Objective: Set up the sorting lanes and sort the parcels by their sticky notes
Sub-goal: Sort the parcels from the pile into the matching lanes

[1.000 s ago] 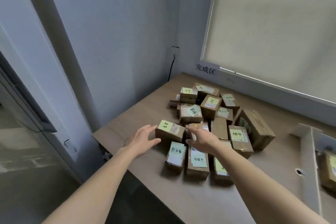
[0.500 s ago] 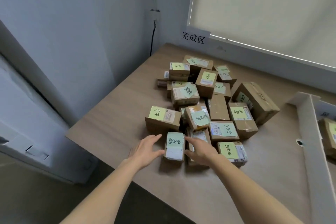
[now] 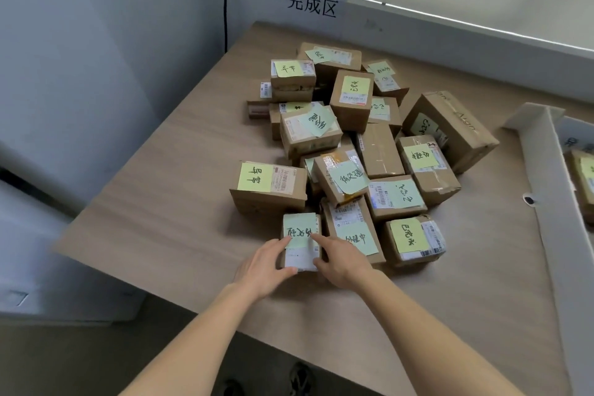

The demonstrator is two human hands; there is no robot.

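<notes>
Nearest the worktop (image 3: 154, 222) edge, the left hand (image 3: 262, 270) and right hand (image 3: 342, 262) close on one small parcel (image 3: 302, 243) from either side. The left fingers (image 3: 277, 246) curl over its left edge with the thumb along the near end; the right fingers (image 3: 316, 238) lie across its green note (image 3: 299, 230) and right edge. Both hands look to be gripping it, though it sits flat on the worktop, not yet lifted. It is the nearest box of the heap, just in front of a wider parcel (image 3: 268, 188) with a yellow-green note.

Beyond it the pile (image 3: 360, 145) is a jumble: a good many brown boxes, touching and partly stacked, some tilted, nearly all with a handwritten green or yellow-green note on top. Notes of different wording lie side by side, so this heap appears unsorted.

To the right, a white divider (image 3: 553, 190) runs along the worktop, and past it the edge of another parcel (image 3: 586, 177) shows, with blurred writing on the surface behind. That suggests at least one lane is laid out and at least one parcel placed, but most of that side is out of view.

On the far wall hangs a paper sign (image 3: 313, 3).

As a judgement: lane setup looks partly or wholly done, sorting has barely begun, and nearly the whole pile remains.
</notes>
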